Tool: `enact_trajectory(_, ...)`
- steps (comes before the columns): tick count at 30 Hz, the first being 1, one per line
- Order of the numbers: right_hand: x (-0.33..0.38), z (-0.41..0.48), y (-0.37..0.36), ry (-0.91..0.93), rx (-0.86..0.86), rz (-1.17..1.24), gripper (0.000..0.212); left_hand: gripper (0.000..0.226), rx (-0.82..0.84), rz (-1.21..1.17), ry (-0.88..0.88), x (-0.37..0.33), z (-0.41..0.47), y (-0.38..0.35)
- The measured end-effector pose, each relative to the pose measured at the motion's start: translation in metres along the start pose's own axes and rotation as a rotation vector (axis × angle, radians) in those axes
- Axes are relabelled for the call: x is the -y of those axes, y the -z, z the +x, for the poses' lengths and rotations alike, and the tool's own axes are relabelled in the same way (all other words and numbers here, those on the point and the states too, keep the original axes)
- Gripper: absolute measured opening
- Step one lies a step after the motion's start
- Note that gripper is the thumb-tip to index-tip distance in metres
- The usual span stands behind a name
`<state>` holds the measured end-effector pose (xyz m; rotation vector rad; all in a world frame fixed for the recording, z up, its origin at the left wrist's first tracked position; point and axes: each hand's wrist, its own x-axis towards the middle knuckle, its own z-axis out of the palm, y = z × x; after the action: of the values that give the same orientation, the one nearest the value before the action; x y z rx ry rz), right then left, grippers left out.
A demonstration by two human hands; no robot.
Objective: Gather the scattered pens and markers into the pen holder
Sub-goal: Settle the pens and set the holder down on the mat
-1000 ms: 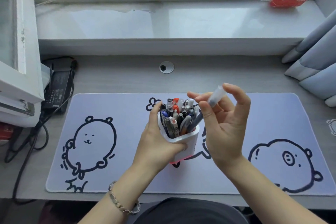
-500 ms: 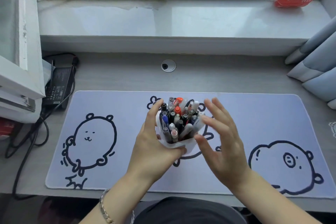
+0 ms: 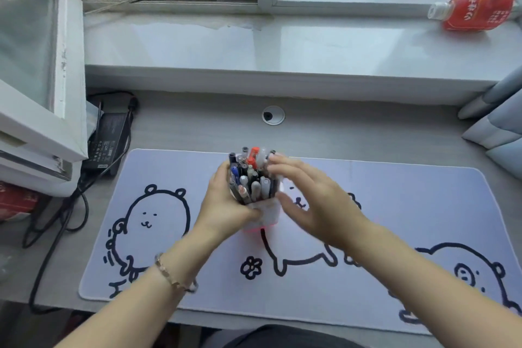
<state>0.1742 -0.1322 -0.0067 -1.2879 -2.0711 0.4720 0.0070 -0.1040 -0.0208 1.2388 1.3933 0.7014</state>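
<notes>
A white pen holder (image 3: 268, 213) with a pink base stands on the desk mat (image 3: 395, 206), near its middle. It is packed with several pens and markers (image 3: 251, 175), caps up. My left hand (image 3: 228, 203) grips the holder's left side. My right hand (image 3: 313, 200) is spread flat against the holder's right side, fingers apart and blurred, fingertips by the pen tops; it holds nothing.
The mat carries cartoon animal drawings. A black power adapter (image 3: 108, 141) and cables (image 3: 56, 234) lie at the left. A cable grommet (image 3: 273, 115) sits behind the mat. A red bottle (image 3: 477, 10) lies on the windowsill. An open window frame (image 3: 36, 110) juts in at left; curtains (image 3: 497, 118) hang at right.
My right hand let go of the grey marker, which went into the holder, then opened flat beside it. The holder and left hand shifted slightly away from me.
</notes>
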Motion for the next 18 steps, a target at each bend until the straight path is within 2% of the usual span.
enact_trajectory(2, -0.013, 0.016, 0.005, -0.103, 0.016, 0.044, 0.025, 0.066, -0.057, 0.011, 0.026, 0.001, 0.026, 0.016)
enact_trajectory(5, -0.037, 0.033, 0.006, -0.314, 0.077, 0.064, 0.018, 0.066, -0.118, -0.045, 0.027, -0.006, 0.069, 0.042)
enact_trajectory(9, -0.06, 0.038, 0.0, -0.578, 0.27, 0.026, 0.022, 0.08, -0.155, 0.014, -0.014, -0.02, 0.124, 0.073)
enact_trajectory(13, -0.068, 0.031, -0.005, -0.69, 0.461, -0.03, 0.024, 0.091, -0.106, 0.101, 0.02, -0.02, 0.151, 0.089)
enact_trajectory(16, -0.072, 0.022, -0.007, -0.702, 0.523, -0.057, 0.025, 0.1, 0.021, 0.19, -0.003, -0.009, 0.153, 0.094)
enact_trajectory(18, -0.073, 0.018, -0.007, -0.714, 0.544, -0.072, 0.025, 0.094, 0.062, 0.185, -0.021, -0.002, 0.154, 0.098)
